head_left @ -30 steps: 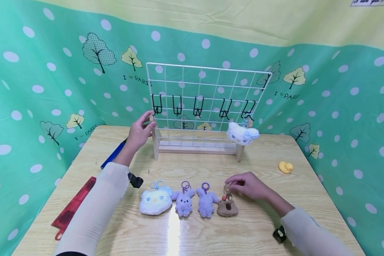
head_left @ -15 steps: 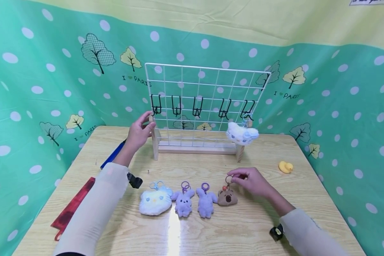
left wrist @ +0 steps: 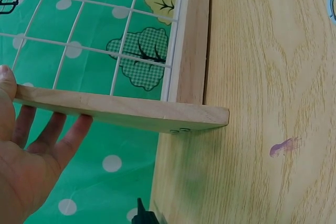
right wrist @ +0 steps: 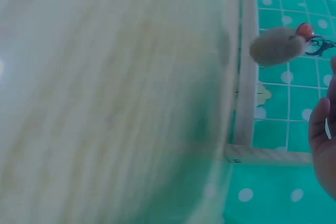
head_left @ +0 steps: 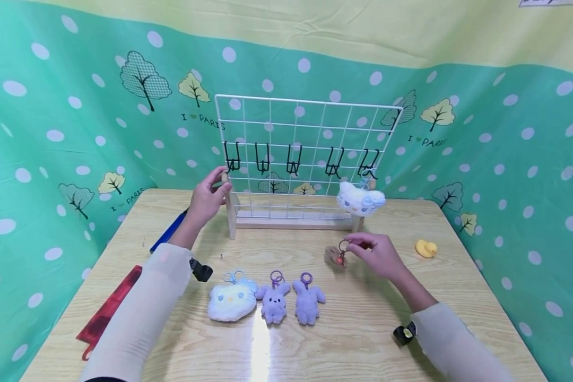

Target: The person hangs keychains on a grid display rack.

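Note:
My right hand (head_left: 379, 255) pinches the metal ring of a brown plush keychain (head_left: 333, 255), which hangs off the table, blurred, with a red bead by its clasp. In the right wrist view the plush (right wrist: 277, 46) dangles in front of the rack, beyond the fingertips. My left hand (head_left: 209, 197) holds the left wooden post (left wrist: 121, 107) of the white wire rack (head_left: 296, 159), thumb on one face and fingers on the other. Several black hooks (head_left: 293, 162) line the rack. From the rightmost hangs a white cat-face plush keychain (head_left: 360, 200).
A white cat-face plush (head_left: 232, 301) and two purple rabbit plush keychains (head_left: 273, 303) lie in a row on the table (head_left: 353, 345). A yellow toy duck (head_left: 426, 248) sits at the right. Red (head_left: 112, 305) and blue (head_left: 169, 233) items lie at the left.
My right hand has lifted the brown plush keychain by its ring out of the row and carried it toward the rack. My left hand stays on the post.

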{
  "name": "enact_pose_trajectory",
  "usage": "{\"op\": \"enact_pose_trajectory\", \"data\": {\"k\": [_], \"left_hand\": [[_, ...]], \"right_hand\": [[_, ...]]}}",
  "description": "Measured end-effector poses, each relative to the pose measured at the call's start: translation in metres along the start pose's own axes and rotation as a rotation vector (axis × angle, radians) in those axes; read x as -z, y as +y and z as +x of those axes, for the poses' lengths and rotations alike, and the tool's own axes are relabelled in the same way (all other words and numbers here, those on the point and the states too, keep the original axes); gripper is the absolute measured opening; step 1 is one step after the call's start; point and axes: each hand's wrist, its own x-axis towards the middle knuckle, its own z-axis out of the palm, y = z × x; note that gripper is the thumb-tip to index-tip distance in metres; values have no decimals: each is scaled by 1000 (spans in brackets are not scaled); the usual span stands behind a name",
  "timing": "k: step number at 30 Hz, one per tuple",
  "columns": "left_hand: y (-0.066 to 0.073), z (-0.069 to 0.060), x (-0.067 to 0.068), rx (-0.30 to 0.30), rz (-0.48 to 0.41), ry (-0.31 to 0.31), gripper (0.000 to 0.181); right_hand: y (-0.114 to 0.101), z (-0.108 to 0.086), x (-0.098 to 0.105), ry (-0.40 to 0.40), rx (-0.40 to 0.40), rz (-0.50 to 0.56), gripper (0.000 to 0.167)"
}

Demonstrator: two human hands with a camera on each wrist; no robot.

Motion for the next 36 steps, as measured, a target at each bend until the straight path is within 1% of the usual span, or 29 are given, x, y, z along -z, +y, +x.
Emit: {"op": "enact_pose_trajectory", "data": {"k": [4, 7, 10, 16, 20, 24, 27, 32, 36], "left_hand": [[-1, 0, 0, 3, -5, 1, 58], [0, 0, 0, 7, -11, -1, 58], [1, -1, 1, 5, -8, -3, 58], [1, -1, 1, 1, -7, 4, 58], [-1, 1, 0, 3, -14, 3, 58], [-1, 2, 0, 6, -8, 2, 58], [-1, 1, 0, 9, 0, 4, 59], [-1, 1, 0, 17, -4, 0, 59], [0, 0, 0, 16, -8, -2, 59]], "right_hand": [[-4, 6, 2, 64, 38, -4, 18], [-9, 10, 4, 97, 54, 1, 18], [-14, 13, 6, 128, 52, 7, 18], [-22, 22, 11, 184, 72, 24, 19], [-29, 26, 15, 222, 66, 50, 19], [-36, 33, 17, 256, 82, 72, 19], [-41, 39, 19, 275, 94, 68, 20], [-51, 45, 19, 310, 89, 57, 22], [-60, 50, 19, 341, 74, 76, 23]]}}
